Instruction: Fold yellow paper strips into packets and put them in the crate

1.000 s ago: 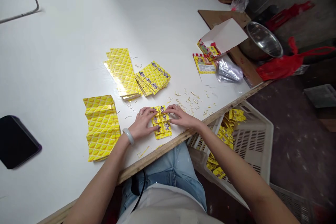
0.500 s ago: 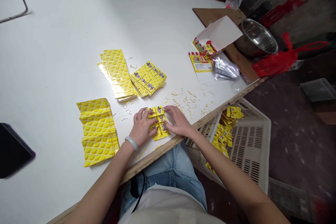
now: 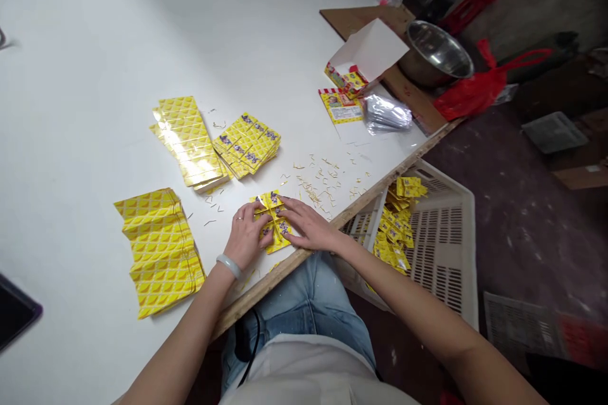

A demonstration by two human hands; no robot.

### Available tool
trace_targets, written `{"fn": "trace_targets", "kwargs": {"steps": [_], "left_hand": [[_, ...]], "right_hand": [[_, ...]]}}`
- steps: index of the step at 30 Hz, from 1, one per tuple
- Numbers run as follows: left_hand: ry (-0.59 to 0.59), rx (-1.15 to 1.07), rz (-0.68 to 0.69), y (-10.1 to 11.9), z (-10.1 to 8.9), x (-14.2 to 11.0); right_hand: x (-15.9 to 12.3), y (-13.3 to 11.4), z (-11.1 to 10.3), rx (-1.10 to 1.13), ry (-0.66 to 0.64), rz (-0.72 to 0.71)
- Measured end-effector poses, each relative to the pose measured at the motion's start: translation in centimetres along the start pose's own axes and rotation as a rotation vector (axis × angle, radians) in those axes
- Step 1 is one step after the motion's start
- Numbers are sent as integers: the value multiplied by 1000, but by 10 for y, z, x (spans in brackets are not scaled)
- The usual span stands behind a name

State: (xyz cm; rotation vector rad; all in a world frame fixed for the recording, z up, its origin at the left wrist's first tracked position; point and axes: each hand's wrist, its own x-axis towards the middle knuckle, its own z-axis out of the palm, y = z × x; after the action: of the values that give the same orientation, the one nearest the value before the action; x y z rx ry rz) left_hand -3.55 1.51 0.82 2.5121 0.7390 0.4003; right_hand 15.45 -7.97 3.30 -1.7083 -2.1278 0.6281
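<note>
Your left hand [image 3: 247, 237] and right hand [image 3: 306, 228] both lie flat on a small yellow sheet [image 3: 272, 220] of printed packets at the near edge of the counter [image 3: 95, 44], right in front of you. The sheet sits between the two hands and partly under them: your left fingers press its left side, and your right fingers [image 3: 287, 204] reach across its upper right part. Neither hand is clenched and neither lifts the sheet; both are spread open and pressing down on it. A pale bangle [image 3: 230, 265] sits on your left wrist.

To the left of your left hand, well apart from the sheet, lies a fanned pile [image 3: 159, 250] of yellow patterned strips. Farther up the counter are a second pile [image 3: 187, 139] of the same strips and, touching its right side, a stack [image 3: 249, 149] of printed packet sheets like the one under your hands. Small yellow offcuts [image 3: 323, 180] are scattered on the counter just to the right of your right hand.

Beyond the counter's edge on your right stands a white crate [image 3: 446, 240] with loose yellow packets [image 3: 394, 228] in it. Farther off on the right are an open box [image 3: 363, 60], a clear bag [image 3: 386, 115], a steel bowl [image 3: 434, 50] and a red bag [image 3: 468, 92].
</note>
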Motion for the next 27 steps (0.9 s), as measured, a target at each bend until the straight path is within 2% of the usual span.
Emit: {"fn": "trace_targets", "kwargs": {"steps": [7, 15, 17, 20, 22, 23, 24, 25, 27], "left_hand": [[56, -2, 46, -19, 15, 0], [56, 41, 117, -37, 31, 3], [86, 13, 119, -35, 28, 5], [103, -30, 62, -21, 9, 8], [161, -78, -41, -5, -11, 11], [191, -120, -93, 4, -21, 14], [209, -175, -139, 14, -30, 17], [204, -240, -179, 24, -37, 21], [138, -379, -243, 47, -46, 28]], "right_hand": [[14, 8, 12, 10, 72, 55], [12, 8, 17, -44, 51, 100], [10, 6, 16, -17, 113, 108], [-3, -2, 6, 194, 341, 87], [-20, -6, -4, 471, 534, 125], [-29, -7, -9, 629, 583, 153], [-39, -8, -13, 803, 567, 157], [-50, -9, -17, 946, 498, 134], [-70, -12, -24, 1127, 367, 51]]}}
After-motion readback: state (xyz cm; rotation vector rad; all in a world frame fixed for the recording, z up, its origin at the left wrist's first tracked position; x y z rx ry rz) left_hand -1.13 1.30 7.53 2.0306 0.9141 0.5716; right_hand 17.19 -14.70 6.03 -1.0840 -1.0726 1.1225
